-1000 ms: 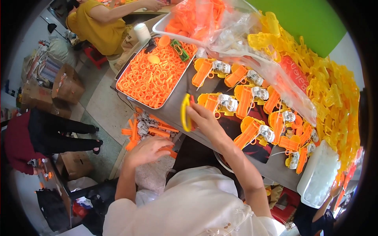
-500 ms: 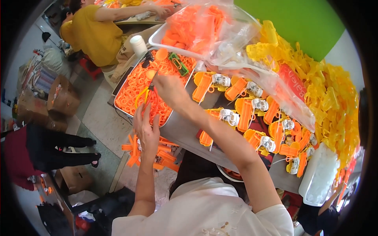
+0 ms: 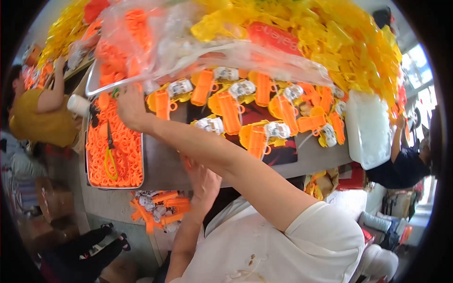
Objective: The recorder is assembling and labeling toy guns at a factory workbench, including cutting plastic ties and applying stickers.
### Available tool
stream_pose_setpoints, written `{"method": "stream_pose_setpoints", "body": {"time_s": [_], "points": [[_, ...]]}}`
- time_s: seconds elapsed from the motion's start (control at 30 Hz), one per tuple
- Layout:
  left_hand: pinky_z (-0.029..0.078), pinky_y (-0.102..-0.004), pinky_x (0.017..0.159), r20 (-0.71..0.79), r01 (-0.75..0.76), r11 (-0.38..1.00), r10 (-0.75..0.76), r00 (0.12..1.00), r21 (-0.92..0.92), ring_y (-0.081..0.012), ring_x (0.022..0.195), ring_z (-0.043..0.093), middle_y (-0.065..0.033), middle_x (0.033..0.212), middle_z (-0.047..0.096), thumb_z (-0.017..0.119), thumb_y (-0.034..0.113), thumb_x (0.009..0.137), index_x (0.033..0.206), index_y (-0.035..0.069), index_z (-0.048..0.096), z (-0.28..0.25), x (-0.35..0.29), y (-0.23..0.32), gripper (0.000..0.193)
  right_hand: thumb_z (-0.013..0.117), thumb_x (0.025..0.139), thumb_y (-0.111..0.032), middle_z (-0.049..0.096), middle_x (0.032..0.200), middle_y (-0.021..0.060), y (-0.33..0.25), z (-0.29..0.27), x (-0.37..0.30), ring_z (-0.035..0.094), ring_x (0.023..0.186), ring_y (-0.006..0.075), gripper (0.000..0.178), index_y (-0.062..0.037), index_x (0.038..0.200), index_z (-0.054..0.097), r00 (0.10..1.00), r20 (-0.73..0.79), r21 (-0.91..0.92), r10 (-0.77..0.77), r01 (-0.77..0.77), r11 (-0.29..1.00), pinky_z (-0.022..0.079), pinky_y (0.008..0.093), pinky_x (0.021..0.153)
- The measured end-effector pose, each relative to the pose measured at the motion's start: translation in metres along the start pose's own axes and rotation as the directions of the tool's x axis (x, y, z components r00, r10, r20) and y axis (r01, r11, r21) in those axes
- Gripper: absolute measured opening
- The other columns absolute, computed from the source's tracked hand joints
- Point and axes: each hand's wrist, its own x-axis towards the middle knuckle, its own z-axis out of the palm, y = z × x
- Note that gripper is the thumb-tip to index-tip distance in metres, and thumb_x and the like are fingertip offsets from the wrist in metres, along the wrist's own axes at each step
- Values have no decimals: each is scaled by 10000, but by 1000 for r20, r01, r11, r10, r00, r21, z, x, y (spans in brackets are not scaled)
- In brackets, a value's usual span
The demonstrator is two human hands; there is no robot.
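Observation:
My right hand (image 3: 131,109) reaches to the far end of the tray of orange plastic rings (image 3: 101,162), its fingers curled down by a small green piece (image 3: 115,93); what is between them is hidden. Scissors with yellow handles (image 3: 111,162) lie on the rings. My left hand (image 3: 204,185) is at the table's near edge, below my right forearm. Its fingertips are blurred and partly covered, with a bit of orange beside them. Right of the tray, several orange-and-yellow toy-like assemblies (image 3: 229,113) with white mechanisms stand in rows on the table.
Bagged orange parts (image 3: 120,66) and a heap of yellow plastic parts (image 3: 330,42) line the far side. A white tub (image 3: 370,129) stands at the right end. Orange and white pieces (image 3: 163,207) lie below the table edge. A person in yellow (image 3: 40,115) works at far left.
The scissors have left my right hand and lie in the tray. My right hand is now at the tray's far end; my left hand has drawn back from the tray. The view has swung right.

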Motion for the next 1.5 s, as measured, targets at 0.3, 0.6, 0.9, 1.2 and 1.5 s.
{"method": "stream_pose_setpoints", "body": {"time_s": [0.3,0.6,0.9,1.2,1.5], "points": [[148,-504,1152,300,-35,887,-118,947,460,-328,1373,314,-127,1417,456,447,225,967,1350,58,498,-21,18,-73,420,626,894,-214,544,861,12,36,-185,-68,525,774,105,168,-55,936,591,625,774,599,-100,-774,-206,442,272,739],[218,-528,1125,82,-286,950,298,951,-127,-318,1349,371,-127,1402,461,658,172,863,1351,71,495,13,45,52,525,741,709,-73,544,979,60,123,-411,-198,575,865,167,589,-33,1227,465,704,410,700,580,-650,294,477,300,772],[188,-526,1133,269,-435,895,397,877,97,-285,1383,311,-76,1469,385,635,309,877,1444,182,397,61,59,83,628,604,696,16,506,1121,210,212,-470,-254,464,1112,383,438,22,1108,455,835,-351,-213,423,-511,833,383,392,958],[272,-475,1091,184,-427,904,417,890,13,-297,1313,397,-93,1409,449,596,244,907,1367,104,475,29,77,74,496,622,629,38,450,1295,224,221,-436,-264,397,1226,418,404,-2,986,437,925,-264,-280,274,-345,896,324,470,1037],[485,-402,843,270,-347,742,571,776,-573,-343,957,626,-188,981,655,546,128,917,1121,-20,615,122,197,212,261,603,623,59,451,1314,234,219,-443,-271,395,1257,410,377,-8,958,444,932,-245,-217,267,-321,922,318,466,1054]]}}
